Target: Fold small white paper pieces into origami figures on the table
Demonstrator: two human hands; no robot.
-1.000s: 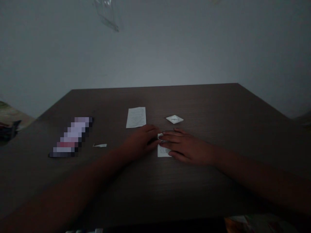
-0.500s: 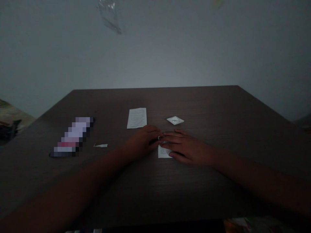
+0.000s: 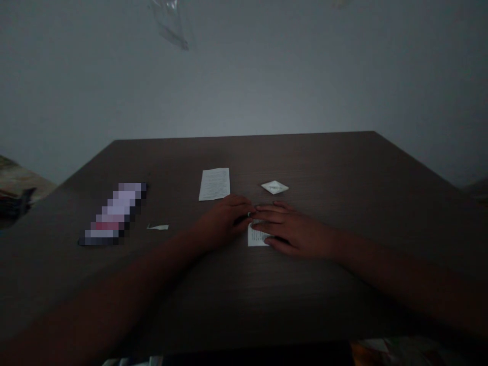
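A small printed piece of paper (image 3: pixel 258 237) lies on the dark wooden table, partly covered by my hands. My right hand (image 3: pixel 292 231) rests flat over it with the fingers apart, pointing left. My left hand (image 3: pixel 229 218) is at its upper left corner, fingers bent together on a small raised white edge of the paper. The fingertips of both hands nearly meet there, and the exact fold is hidden. Just behind my right hand sits a folded white paper diamond (image 3: pixel 275 187). A larger printed sheet (image 3: pixel 214 184) lies flat behind my left hand.
On the left of the table (image 3: pixel 324 157) lies a phone (image 3: pixel 114 213) with a blurred-out screen. A narrow torn paper strip (image 3: pixel 158 227) is between it and my left forearm. A pale wall (image 3: pixel 244 76) stands behind the table, with a clear plastic bag (image 3: pixel 170 23) on it.
Both hands stay at the small paper almost unmoved. The view has shifted very slightly; the other things lie where they were.
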